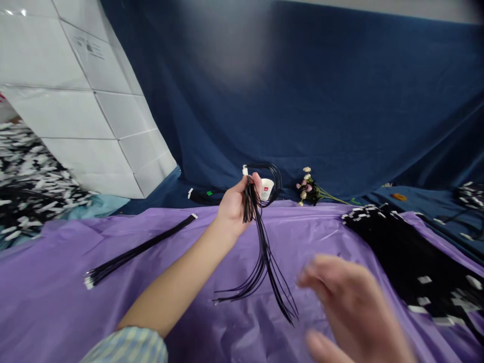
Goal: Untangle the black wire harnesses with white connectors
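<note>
My left hand is closed round a bundle of thin black wires and lifts it above the purple cloth. A white connector pokes out at the top of this grip, and part of the bundle loops over to the right. The loose wire ends hang and fan out below. To the right of those ends is my right hand, smeared by motion, thumb apart from the fingers and nothing seen in it. A straight black wire harness with white ends lies on the cloth at left.
Purple cloth covers the work surface. A thick pile of black harnesses lies at right. Behind are a white cup, artificial flowers and a blue curtain. White boxes and a heap of harnesses stand left.
</note>
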The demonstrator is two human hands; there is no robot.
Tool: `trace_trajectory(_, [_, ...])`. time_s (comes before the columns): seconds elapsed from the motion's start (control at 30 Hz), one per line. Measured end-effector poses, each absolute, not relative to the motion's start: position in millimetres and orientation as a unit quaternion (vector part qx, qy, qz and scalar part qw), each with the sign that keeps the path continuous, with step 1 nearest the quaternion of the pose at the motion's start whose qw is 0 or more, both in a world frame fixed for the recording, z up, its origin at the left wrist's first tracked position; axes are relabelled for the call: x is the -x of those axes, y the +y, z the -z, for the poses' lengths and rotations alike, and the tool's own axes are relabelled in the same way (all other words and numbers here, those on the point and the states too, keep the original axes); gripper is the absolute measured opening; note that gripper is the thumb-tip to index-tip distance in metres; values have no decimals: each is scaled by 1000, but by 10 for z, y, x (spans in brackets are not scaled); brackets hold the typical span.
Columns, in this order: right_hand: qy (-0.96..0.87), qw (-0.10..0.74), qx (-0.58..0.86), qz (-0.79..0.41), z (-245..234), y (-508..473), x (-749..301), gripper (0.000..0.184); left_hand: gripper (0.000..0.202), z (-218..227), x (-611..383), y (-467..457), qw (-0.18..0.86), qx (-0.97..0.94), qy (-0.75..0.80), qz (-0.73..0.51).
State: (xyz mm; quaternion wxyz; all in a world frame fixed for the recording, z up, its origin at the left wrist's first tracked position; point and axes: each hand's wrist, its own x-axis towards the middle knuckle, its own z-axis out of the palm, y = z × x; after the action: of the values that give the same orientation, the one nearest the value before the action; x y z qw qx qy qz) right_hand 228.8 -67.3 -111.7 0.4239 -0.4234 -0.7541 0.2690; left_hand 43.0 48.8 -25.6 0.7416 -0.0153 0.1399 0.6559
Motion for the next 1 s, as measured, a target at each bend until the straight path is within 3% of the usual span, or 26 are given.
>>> trace_trajectory(0.13, [-662,355,397,-527,1194,-353,-2024,47,28,326,-380,543,732,13,134,-668])
trace_trajectory(0.27, [-647,246,341,-636,1309,-47,-2035,12,26,510,-319,674,715,8,175,-677])
trace_trajectory(0.37, [-682,198,377,-595,1307,176,-2184,12,22,833,-313,801,710,19,225,-667])
trace_trajectory(0.63, [-796,143,490,-325,1324,543,-2348,31,20,1866,-453,851,739,-20,359,-570])
trace_trajectory(0.83, [-782,139,537,-284,1657,550,-2289,37,6,2085,-409,840,739,-133,385,-537])
trace_trajectory(1.0, [-782,164,547,-248,1788,520,-2314,31,9,2118,-427,858,718,-215,394,-531])
